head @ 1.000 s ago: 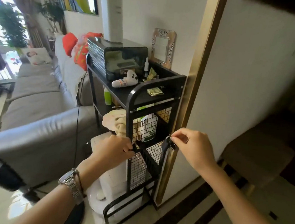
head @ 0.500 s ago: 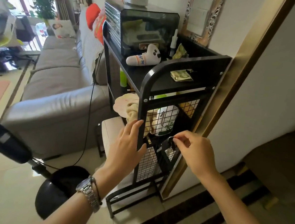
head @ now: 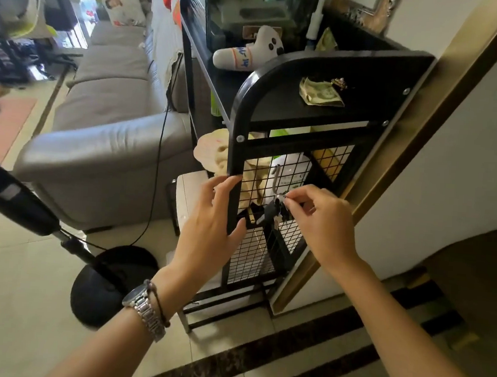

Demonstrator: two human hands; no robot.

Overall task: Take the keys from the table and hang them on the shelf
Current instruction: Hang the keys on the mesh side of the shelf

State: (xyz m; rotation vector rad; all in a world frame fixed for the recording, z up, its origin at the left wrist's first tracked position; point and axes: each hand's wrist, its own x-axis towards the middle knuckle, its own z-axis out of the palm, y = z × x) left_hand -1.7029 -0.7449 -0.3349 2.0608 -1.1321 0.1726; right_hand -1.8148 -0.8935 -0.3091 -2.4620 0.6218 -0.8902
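The hanging step is in hand: the keys (head: 275,212) are held at the lower end of a metal hook (head: 277,180) that hangs on the wire mesh side of the black shelf (head: 334,67), just below the middle crossbar. They are pinched by their ring between the thumb and forefinger of the right hand (head: 320,220), whose fingers (head: 295,195) are pressed together on it, while the dark fob and key blades dangle beneath. The left hand (head: 208,227) is laid against the front upright of the shelf with its fingers loosely spread, gripping nothing, apparently to steady the frame. Whether the ring is already over the hook's tip cannot be told. The next move is judged to call for the ring to be seated in the bend of the hook and the pinch then eased gently, so that the bunch is not knocked off.
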